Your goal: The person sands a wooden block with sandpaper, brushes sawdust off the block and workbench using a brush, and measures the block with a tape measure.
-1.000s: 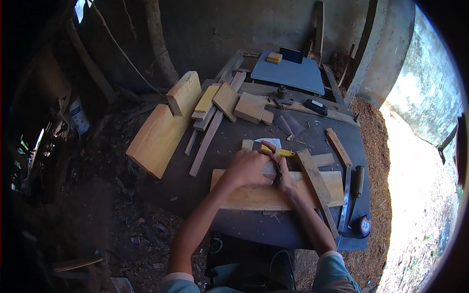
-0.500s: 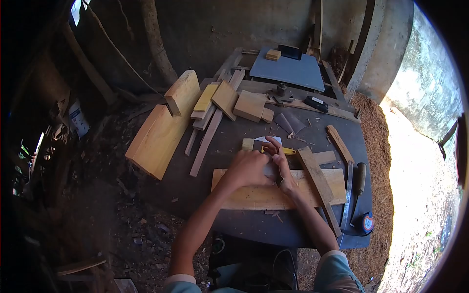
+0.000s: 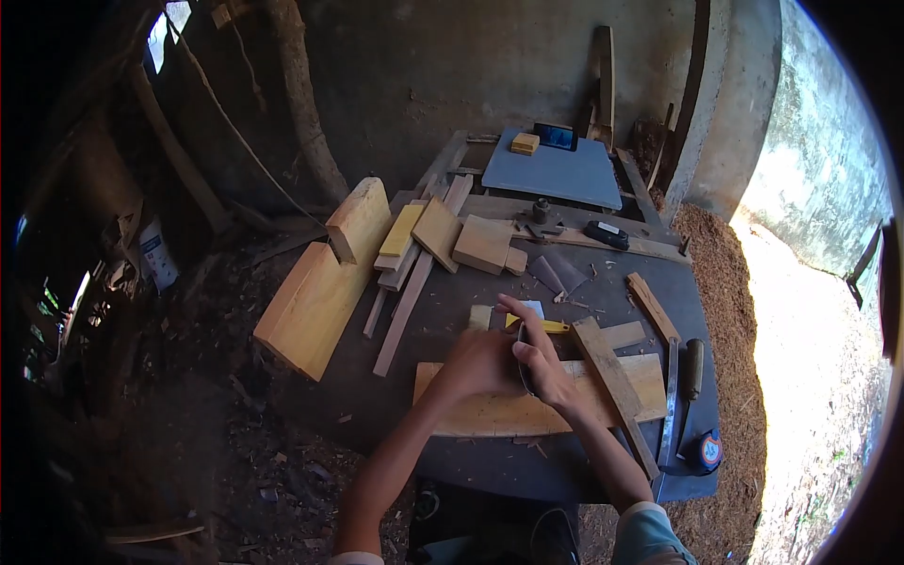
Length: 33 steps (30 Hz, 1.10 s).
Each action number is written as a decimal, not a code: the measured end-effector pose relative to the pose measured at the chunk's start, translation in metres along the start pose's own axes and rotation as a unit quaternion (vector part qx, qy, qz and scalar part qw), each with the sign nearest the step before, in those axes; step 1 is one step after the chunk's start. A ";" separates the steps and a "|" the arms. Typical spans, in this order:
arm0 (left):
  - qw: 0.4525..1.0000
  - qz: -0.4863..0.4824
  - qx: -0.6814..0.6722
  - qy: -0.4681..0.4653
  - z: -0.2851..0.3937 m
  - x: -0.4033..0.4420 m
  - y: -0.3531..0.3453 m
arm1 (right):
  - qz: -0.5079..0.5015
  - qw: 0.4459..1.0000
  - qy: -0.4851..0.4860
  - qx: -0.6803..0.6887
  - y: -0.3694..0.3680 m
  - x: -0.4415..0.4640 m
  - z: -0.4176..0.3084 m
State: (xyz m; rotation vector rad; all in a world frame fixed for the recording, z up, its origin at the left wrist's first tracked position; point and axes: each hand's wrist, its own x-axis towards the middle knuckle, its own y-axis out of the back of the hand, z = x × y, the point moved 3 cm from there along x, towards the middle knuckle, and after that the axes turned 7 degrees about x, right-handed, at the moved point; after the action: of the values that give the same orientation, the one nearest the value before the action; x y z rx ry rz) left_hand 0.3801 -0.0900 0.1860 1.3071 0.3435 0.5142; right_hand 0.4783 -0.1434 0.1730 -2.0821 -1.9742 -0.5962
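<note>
My left hand and my right hand meet above a pale wooden board. The left hand is closed, knuckles up; its fingertips are hidden. My right hand is turned on edge, its index finger bent upward and its thumb pressed inward. Between the palms shows a thin, dark-edged piece whose kind I cannot make out. Just beyond the hands lie a small wooden block, a yellow-handled tool and a bit of white paper. A narrow wooden strip lies slantwise across the board's right part.
Wood offcuts and long strips lie at the back left, beside a large notched timber. On the right are a metal ruler, a wooden-handled tool and a tape measure. A phone stands behind.
The camera view has tilted up, so the table sits lower. Both hands remain together over the board; the left has shifted slightly against the right, whose thumb now shows more clearly.
</note>
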 end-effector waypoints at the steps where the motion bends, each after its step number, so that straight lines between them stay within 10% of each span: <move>1: 1.000 -0.003 0.007 -0.003 -0.002 -0.001 -0.003 | 0.000 1.000 -0.004 0.023 0.001 0.000 0.006; 4: 1.000 -0.009 0.016 -0.010 -0.001 0.002 -0.011 | 0.076 0.929 -0.212 0.294 -0.001 -0.015 0.050; 9: 1.000 -0.013 0.007 0.001 -0.004 0.004 -0.012 | 0.000 1.000 0.001 -0.022 0.001 -0.006 -0.003; 13: 1.000 -0.009 0.017 -0.014 -0.004 0.004 -0.016 | 0.072 0.967 -0.164 0.182 0.002 -0.013 0.062; 21: 1.000 -0.007 0.016 -0.011 -0.002 0.002 -0.009 | 0.055 0.995 -0.082 0.002 0.011 -0.012 0.041; 33: 0.998 -0.044 0.038 -0.003 0.001 0.003 -0.004 | 0.046 0.985 -0.104 0.133 0.003 -0.018 0.036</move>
State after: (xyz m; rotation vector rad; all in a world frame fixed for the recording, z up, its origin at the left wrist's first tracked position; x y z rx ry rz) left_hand 0.3840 -0.0893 0.1825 1.3596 0.4163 0.4269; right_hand 0.4863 -0.1453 0.1337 -2.1221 -1.9242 -0.0940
